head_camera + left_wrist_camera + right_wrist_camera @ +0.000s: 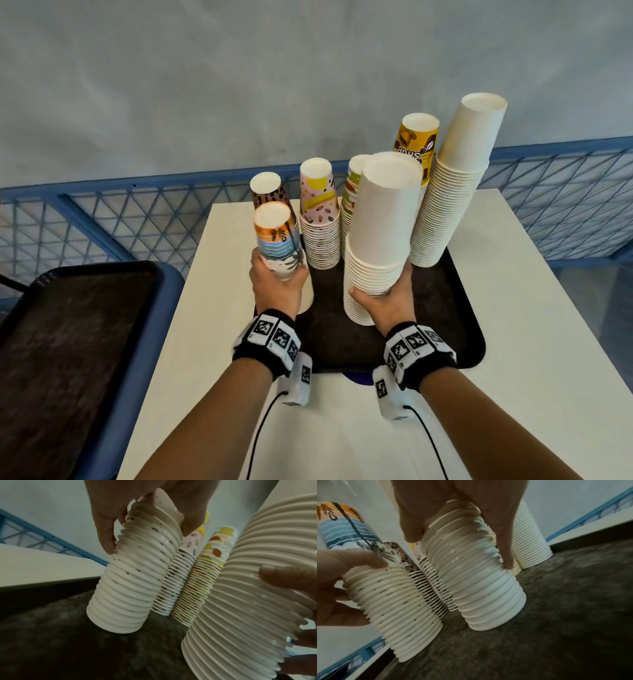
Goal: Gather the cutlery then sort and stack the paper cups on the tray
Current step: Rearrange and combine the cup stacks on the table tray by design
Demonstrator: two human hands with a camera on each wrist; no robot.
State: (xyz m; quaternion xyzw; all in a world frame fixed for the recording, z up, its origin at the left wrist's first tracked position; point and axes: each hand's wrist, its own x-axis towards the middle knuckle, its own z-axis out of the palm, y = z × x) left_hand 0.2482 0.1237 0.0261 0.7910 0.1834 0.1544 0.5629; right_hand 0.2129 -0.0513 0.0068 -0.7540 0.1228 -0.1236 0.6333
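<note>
Sorting looks nearly done: left hand grips the palm-print stack, right hand grips the near white stack, both on the tray beside five standing stacks; no cutlery visible.

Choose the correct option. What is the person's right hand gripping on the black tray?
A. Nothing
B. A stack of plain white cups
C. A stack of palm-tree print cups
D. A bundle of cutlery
B: the right hand curls round the plain white cup stack standing on the black tray.
</note>
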